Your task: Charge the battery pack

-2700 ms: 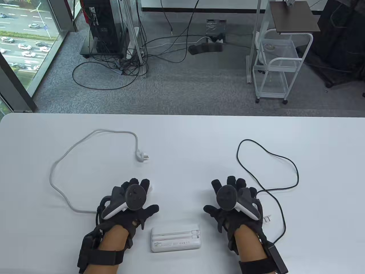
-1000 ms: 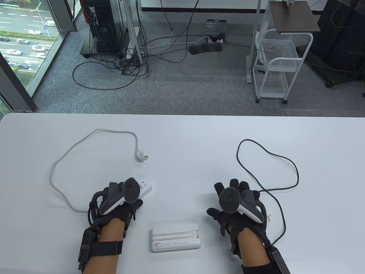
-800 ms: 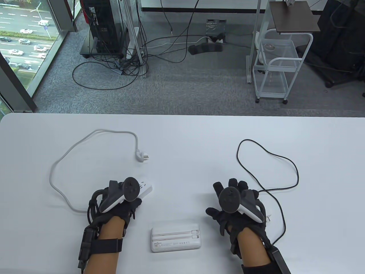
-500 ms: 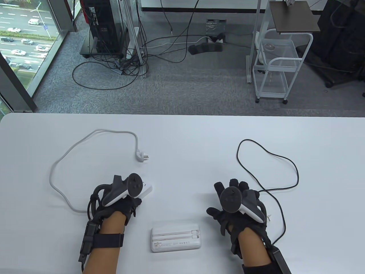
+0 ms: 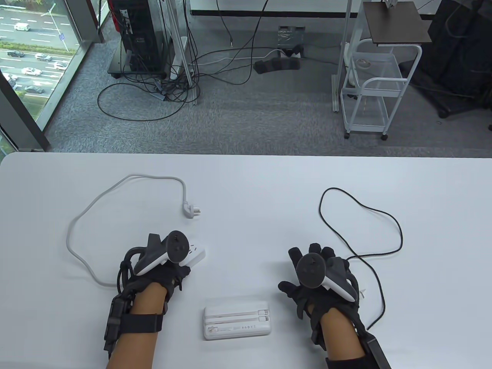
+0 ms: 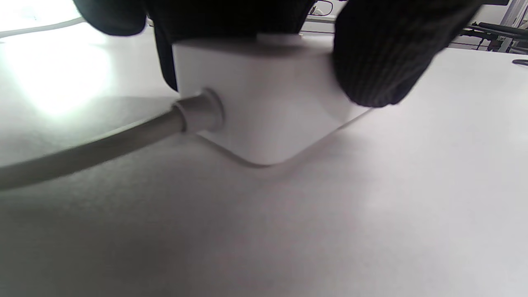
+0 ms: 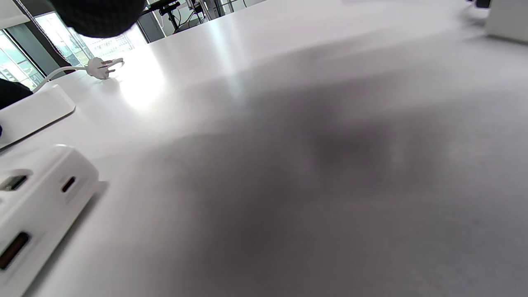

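Observation:
The white battery pack (image 5: 237, 317) lies flat near the table's front edge, between my hands; its ports show in the right wrist view (image 7: 37, 198). My left hand (image 5: 175, 269) grips the white power strip (image 5: 195, 255). In the left wrist view the gloved fingers (image 6: 379, 53) clasp both sides of the power strip (image 6: 264, 103) where the grey cord (image 6: 103, 144) enters it. My right hand (image 5: 307, 261) is open, fingers spread, palm down over the table, holding nothing. A black cable (image 5: 399, 234) runs under its right side.
The grey cord (image 5: 71, 230) loops across the left of the table to its loose plug (image 5: 191, 210), also seen in the right wrist view (image 7: 99, 68). A small pale pronged part (image 5: 361, 294) lies by my right wrist. The white table (image 5: 253, 180) ends at the far edge.
My left hand has gone from lying spread over the power strip to curling around and gripping it, the wrist shifting slightly left. My right hand has barely moved.

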Tool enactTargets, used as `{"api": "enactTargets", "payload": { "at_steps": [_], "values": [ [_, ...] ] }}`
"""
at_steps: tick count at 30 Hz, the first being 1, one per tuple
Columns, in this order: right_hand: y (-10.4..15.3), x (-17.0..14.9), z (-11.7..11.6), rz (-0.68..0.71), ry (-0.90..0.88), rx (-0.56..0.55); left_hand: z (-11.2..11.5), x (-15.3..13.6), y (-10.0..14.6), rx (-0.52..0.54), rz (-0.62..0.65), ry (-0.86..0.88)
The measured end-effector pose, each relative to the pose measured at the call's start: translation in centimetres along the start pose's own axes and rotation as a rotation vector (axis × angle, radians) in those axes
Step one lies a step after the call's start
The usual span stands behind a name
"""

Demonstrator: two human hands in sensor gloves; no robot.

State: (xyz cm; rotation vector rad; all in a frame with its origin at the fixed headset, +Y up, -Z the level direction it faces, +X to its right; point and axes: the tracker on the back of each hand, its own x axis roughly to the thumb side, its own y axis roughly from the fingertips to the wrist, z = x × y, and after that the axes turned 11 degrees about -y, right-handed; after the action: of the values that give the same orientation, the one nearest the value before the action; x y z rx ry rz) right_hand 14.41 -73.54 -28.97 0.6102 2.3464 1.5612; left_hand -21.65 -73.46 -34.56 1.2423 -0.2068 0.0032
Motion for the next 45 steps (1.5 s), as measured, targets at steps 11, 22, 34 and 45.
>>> {"api": "enactTargets", "payload": {
  "at_steps": [11,22,34,45],
  "values": [
    [0.3,-0.5,0.1,-0.009,-0.039,0.000,-1.5,2.1,0.7,0.040,0.108,0.033],
    [0.4,-0.9,0.3,-0.011,-0.081,0.011,-4.0,11.1,1.3,0.028,0.330,-0.162],
    [0.4,-1.1,0.4,-0.008,-0.096,0.011,-3.2,13.7,0.5,-0.037,0.353,-0.267],
    [0.5,-1.0,0.4,-0.023,-0.085,0.015,-2.3,13.7,0.1,-0.072,0.337,-0.288]
  ]
}}
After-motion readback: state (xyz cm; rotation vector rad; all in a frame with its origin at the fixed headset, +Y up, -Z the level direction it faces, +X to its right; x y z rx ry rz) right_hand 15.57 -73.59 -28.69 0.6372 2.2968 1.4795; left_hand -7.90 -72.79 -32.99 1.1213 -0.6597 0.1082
